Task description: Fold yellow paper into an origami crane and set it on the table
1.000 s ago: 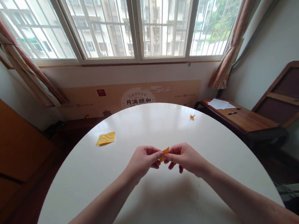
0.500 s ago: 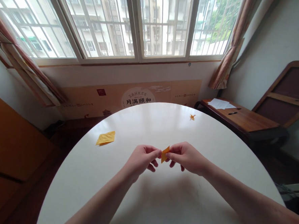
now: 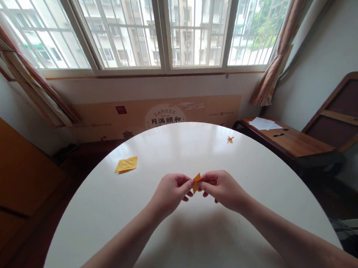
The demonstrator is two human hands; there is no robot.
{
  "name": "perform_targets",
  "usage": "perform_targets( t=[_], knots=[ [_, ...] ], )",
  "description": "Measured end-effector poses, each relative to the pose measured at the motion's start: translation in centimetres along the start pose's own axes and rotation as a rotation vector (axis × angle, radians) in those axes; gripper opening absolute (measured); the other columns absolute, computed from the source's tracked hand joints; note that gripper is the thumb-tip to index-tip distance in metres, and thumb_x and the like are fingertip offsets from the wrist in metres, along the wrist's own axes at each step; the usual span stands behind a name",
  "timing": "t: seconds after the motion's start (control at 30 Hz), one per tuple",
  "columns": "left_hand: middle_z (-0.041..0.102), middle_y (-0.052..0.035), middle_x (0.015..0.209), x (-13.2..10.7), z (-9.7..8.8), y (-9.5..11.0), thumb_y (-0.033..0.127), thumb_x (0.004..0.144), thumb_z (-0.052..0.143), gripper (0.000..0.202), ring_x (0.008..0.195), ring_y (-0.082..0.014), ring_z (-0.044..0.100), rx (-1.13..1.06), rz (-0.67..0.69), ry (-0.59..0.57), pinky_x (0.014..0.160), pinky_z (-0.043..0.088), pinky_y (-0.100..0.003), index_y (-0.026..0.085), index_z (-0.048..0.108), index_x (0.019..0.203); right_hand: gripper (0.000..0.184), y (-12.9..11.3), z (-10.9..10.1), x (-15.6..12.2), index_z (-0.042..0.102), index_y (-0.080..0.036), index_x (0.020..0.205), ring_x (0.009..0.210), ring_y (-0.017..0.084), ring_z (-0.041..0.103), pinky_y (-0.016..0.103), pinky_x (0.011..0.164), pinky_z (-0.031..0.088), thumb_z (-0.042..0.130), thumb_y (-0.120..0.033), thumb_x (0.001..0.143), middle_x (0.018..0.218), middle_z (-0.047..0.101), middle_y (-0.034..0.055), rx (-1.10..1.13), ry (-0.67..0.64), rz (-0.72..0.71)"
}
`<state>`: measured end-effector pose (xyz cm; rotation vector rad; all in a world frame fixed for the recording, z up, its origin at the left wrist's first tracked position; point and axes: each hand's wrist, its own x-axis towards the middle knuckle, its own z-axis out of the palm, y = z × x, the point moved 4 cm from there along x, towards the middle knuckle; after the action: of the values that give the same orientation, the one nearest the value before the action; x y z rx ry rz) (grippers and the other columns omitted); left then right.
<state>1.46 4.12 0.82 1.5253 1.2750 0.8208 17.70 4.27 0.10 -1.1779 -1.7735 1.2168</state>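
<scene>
1. While raised over the white desk (image 3: 107,210), the left hand (image 3: 171,191) and right hand (image 3: 222,188) pinch a small folded orange paper (image 3: 196,183) between them, each grip closed on it.
2. A yellow sheet (image 3: 126,164) lies well apart on the left.

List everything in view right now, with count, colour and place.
paper piece: one, orange, folded, pinched between both hands above the table
paper sheet: one, yellow-orange, flat on the table's left side
paper figure: one, orange, tiny, far right of the table
round table: one, white, centre
cardboard panel: one, beige, printed, against the wall under the window
window: one, white-barred, top
curtains: two, pinkish beige, either side of the window
side table: one, brown wood, right
white papers: a few, on the side table
left hand: one, bare, pinching the paper piece
right hand: one, bare, pinching the paper piece
</scene>
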Motion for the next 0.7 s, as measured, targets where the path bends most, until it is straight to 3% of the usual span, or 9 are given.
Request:
perform_targets(
  t=[0.23,0.43,0.57,0.7],
  knots=[
    [0.072,-0.0077,0.071,0.1,-0.5,-0.06,0.033,0.079,0.067,0.023,0.067,-0.0172,0.066,-0.119,-0.027,0.025,0.056,0.054,-0.024,0.011,0.074,0.078,0.024,0.13,0.03,0.24,0.073,-0.016,0.096,0.073,0.018,0.068,0.017,0.04,0.043,0.06,-0.034,0.086,0.089,0.073,0.0082,0.151,-0.041,0.079],
    [0.069,-0.0049,0.065,0.12,-0.52,-0.05,0.031,0.078,0.064,0.02,0.059,-0.014,0.058,-0.018,0.092,0.064,0.051,0.047,-0.022,0.013,0.071,0.073,0.023,0.29,0.64,0.22,0.069,-0.016,0.092,0.071,0.016,0.065,0.015,0.038,0.041,0.063,-0.037,0.084,0.09,0.07,0.0071,0.303,-0.084,0.125],
    [0.07,-0.0056,0.069,0.07,-0.26,0.16,0.033,0.081,0.062,0.022,0.061,-0.0148,0.058,0.076,0.154,0.056,0.052,0.048,-0.023,0.014,0.072,0.074,0.016,0.62,0.7,0.32,0.067,-0.016,0.088,0.066,0.014,0.062,0.015,0.037,0.038,0.062,-0.031,0.083,0.084,0.069,0.0061,0.277,-0.069,0.082],
    [0.07,-0.0063,0.071,0.19,-0.22,0.06,0.034,0.078,0.063,0.022,0.061,-0.0156,0.058,0.044,0.106,0.017,0.049,0.048,-0.023,0.013,0.071,0.08,0.016,0.7,0.41,0.42,0.068,-0.016,0.088,0.067,0.016,0.063,0.016,0.037,0.038,0.06,-0.029,0.084,0.082,0.069,0.0061,0.166,-0.049,0.028]
  ],
)
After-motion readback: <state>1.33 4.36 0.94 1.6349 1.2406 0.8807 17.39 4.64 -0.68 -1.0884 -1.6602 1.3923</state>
